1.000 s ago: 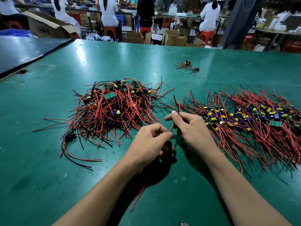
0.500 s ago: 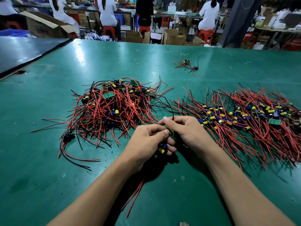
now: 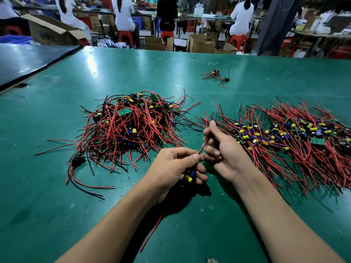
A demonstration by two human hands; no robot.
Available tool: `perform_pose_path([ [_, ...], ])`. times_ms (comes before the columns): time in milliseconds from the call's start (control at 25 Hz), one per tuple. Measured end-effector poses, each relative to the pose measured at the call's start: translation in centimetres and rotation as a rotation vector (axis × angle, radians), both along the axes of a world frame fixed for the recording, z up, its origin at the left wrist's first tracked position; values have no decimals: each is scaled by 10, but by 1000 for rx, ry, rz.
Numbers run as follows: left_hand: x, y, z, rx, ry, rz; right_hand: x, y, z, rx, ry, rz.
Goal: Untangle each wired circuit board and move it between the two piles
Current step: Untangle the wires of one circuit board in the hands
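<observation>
My left hand point(image 3: 174, 166) curls around the circuit board point(image 3: 190, 176) toward the near edge of the tabletop point(image 3: 57, 215), its red wire point(image 3: 202, 148) slanting away rightward into the pinching fingers of my right hand point(image 3: 226, 154), just beside the right pile point(image 3: 284, 149).

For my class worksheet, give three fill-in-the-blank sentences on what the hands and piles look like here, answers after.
1. The left hand grips a circuit board carrying a blue and a ____ capacitor.
2. The right hand pinches a ____ wire stretched between both hands.
3. The tangled pile and the spread pile lie on a ____ table.
Answers: yellow, red, green.
</observation>
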State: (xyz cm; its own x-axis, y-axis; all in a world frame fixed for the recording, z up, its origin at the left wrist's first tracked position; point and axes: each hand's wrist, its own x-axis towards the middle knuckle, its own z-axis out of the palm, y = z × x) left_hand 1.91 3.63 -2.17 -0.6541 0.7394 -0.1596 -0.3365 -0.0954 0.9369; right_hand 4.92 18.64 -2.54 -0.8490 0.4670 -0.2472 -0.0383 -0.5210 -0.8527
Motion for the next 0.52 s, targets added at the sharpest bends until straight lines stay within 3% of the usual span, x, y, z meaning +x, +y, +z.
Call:
perform_pose_path([
  [80,0,-1,-1,-3,12,15,1,3,4,-262,47,124],
  [160,0,0,-2,-6,23,26,2,5,4,-328,96,173],
  [240,0,1,-2,-13,31,43,1,3,2,-214,108,152],
  [360,-2,2,-3,-16,18,70,2,2,-4,128,90,191],
  [520,-6,-1,-4,-2,-18,63,9,-1,-15,133,128,366],
])
